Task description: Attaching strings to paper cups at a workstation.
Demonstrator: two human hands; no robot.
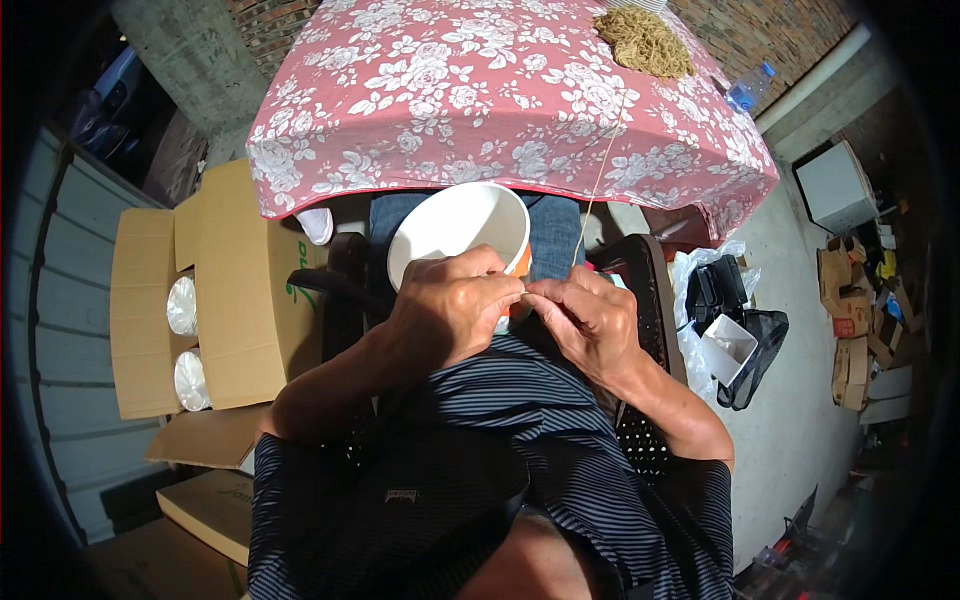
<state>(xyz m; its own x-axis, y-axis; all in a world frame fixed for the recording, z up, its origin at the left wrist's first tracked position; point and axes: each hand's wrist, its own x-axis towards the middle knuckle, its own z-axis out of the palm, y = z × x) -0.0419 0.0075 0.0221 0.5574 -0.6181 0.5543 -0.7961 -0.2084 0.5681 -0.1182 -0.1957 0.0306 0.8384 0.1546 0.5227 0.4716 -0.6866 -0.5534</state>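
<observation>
Your paper cup [455,228] lies tipped in your lap, its long axis running from you toward the table, with the round white mouth facing up and away and an orange strip of its outer wall showing at the right edge. Your left hand [447,308] curls over the near rim, fingers bent tight against it, so the cup's lower part is covered. Your right hand [590,322] sits just beside it, fingertips pinched together against the left fingers; the pinch seems to close on a thin tan string [598,170], though the exact contact is too small to make out. That string rises straight from your hands up across the floral tablecloth [480,90] to a tangled heap of tan cord [645,42] at the far right of the table. The table edge hangs just beyond the cup, close over your knees. On your left, an open cardboard box [225,290] holds 2 wrapped stacks of white cups [185,340], only their ends showing. On your right, a black bag [745,340] with a small white tub [727,345] in it rests on the floor, and folded cartons [855,320] lie further off. Your striped shirt [540,450] hides the seat beneath you.
</observation>
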